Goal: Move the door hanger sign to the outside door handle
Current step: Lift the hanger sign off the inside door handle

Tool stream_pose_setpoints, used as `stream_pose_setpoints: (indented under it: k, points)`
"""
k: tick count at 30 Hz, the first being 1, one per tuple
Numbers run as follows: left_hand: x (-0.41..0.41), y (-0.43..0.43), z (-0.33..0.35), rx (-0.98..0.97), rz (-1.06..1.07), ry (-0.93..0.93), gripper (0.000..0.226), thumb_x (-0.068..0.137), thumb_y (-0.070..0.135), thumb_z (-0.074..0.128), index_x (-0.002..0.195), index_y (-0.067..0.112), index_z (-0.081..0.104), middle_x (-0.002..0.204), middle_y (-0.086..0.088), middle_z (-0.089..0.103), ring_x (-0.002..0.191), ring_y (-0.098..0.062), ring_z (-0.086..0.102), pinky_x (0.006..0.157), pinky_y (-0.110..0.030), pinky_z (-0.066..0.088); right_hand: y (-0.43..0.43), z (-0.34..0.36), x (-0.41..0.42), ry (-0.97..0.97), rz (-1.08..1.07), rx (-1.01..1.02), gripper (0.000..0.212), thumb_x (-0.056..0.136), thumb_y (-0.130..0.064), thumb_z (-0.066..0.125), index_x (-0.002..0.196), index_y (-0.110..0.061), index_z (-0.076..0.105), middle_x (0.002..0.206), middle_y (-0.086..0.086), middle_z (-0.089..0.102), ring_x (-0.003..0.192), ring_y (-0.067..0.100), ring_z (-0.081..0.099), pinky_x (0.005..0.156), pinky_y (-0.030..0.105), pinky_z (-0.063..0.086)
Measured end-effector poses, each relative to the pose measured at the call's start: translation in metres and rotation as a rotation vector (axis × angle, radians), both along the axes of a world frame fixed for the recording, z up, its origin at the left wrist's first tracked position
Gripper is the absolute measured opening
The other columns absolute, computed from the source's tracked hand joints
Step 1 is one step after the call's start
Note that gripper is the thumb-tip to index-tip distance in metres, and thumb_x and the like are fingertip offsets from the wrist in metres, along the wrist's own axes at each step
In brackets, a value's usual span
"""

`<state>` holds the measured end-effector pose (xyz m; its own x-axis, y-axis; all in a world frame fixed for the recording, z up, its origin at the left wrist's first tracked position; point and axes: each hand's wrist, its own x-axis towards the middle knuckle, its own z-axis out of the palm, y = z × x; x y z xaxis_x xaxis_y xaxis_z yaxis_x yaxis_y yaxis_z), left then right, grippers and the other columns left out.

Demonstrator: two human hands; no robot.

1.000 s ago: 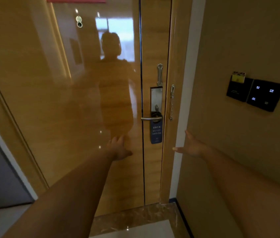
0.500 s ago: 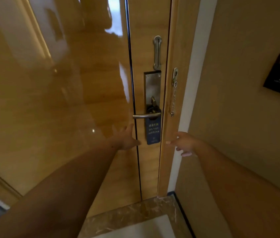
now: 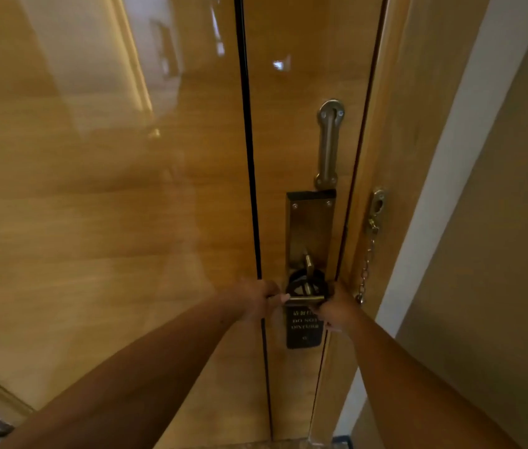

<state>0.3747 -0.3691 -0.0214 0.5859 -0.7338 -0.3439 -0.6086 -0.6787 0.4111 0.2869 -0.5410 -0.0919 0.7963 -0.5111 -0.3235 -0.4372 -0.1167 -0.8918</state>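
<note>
A dark blue door hanger sign [image 3: 303,332] reading DO NOT DISTURB hangs by its loop from the metal lever handle [image 3: 305,299] on the inside of a glossy wooden door [image 3: 126,222]. My left hand [image 3: 258,299] is closed around the free left end of the lever. My right hand [image 3: 337,311] holds the sign's right edge just under the handle, covering part of the print. The door stands closed against its frame.
Above the handle sit a metal lock plate [image 3: 309,228] and a swing guard bar [image 3: 329,144]. A security chain [image 3: 366,270] hangs from the door frame to the right. A beige wall [image 3: 499,254] runs along the right side.
Both hands have moved forward from open, hovering positions onto the handle and sign. The camera has come much closer to the door.
</note>
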Motion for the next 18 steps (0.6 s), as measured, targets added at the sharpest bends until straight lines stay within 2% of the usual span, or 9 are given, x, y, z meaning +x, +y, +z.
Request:
stream_pose_setpoints:
  k: [2,4,7,10,13,15,18]
  points:
    - [0.005,-0.002,-0.001,0.016,-0.018,0.032,0.047,0.094,0.053,0.038,0.12,0.018,0.055,0.115,-0.009,0.062,0.106,-0.025,0.055,0.094,-0.046,0.046,-0.006,-0.009,0.003,-0.02,-0.016,-0.039,0.043,0.076,-0.014,0.073,0.107,-0.024,0.045,0.112,0.004,0.055,0.106,0.028,0.056,0.09,0.053,0.053]
    - [0.009,-0.004,-0.001,0.026,-0.047,0.109,0.048,0.094,0.052,0.039,0.12,0.016,0.056,0.113,-0.01,0.063,0.102,-0.024,0.057,0.091,-0.043,0.048,-0.008,-0.013,0.0,-0.055,0.001,0.023,0.046,0.073,-0.009,0.075,0.103,-0.026,0.045,0.106,-0.003,0.053,0.107,0.025,0.054,0.086,0.051,0.056]
    - [0.017,-0.007,0.001,0.051,-0.079,0.208,0.051,0.094,0.051,0.04,0.122,0.012,0.055,0.111,-0.014,0.063,0.092,-0.023,0.06,0.08,-0.035,0.05,-0.013,-0.013,-0.01,-0.047,0.085,0.1,0.036,0.074,-0.011,0.076,0.101,-0.019,0.054,0.103,-0.003,0.058,0.105,0.023,0.058,0.075,0.037,0.058]
    - [0.022,-0.008,0.001,0.093,-0.088,0.223,0.058,0.092,0.058,0.037,0.122,0.012,0.055,0.11,-0.013,0.065,0.079,-0.018,0.059,0.072,-0.031,0.047,-0.013,0.003,-0.025,0.03,0.136,0.116,0.018,0.077,-0.018,0.074,0.089,-0.019,0.061,0.1,0.003,0.063,0.087,0.015,0.062,0.057,0.021,0.052]
    - [0.026,0.0,-0.001,0.05,-0.009,0.29,0.068,0.086,0.069,0.031,0.123,0.016,0.052,0.11,-0.01,0.065,0.084,-0.022,0.063,0.079,-0.037,0.05,-0.01,0.023,-0.042,0.098,0.2,0.052,0.013,0.079,-0.023,0.072,0.086,-0.023,0.062,0.09,-0.002,0.065,0.074,0.007,0.063,0.046,0.012,0.048]
    - [0.033,0.01,-0.001,0.038,0.049,0.34,0.069,0.083,0.075,0.023,0.126,0.025,0.045,0.113,-0.005,0.065,0.083,-0.02,0.064,0.082,-0.038,0.05,-0.006,0.036,-0.05,0.108,0.233,0.023,0.014,0.078,-0.025,0.073,0.088,-0.021,0.063,0.083,-0.002,0.066,0.06,0.001,0.066,0.045,0.009,0.046]
    - [0.046,0.026,0.004,0.041,0.132,0.351,0.08,0.081,0.077,0.018,0.125,0.018,0.05,0.113,-0.005,0.067,0.076,-0.017,0.064,0.078,-0.037,0.049,0.01,0.04,-0.048,0.16,0.26,0.004,0.016,0.077,-0.021,0.075,0.087,-0.015,0.065,0.067,-0.001,0.071,0.048,0.003,0.065,0.04,0.013,0.043]
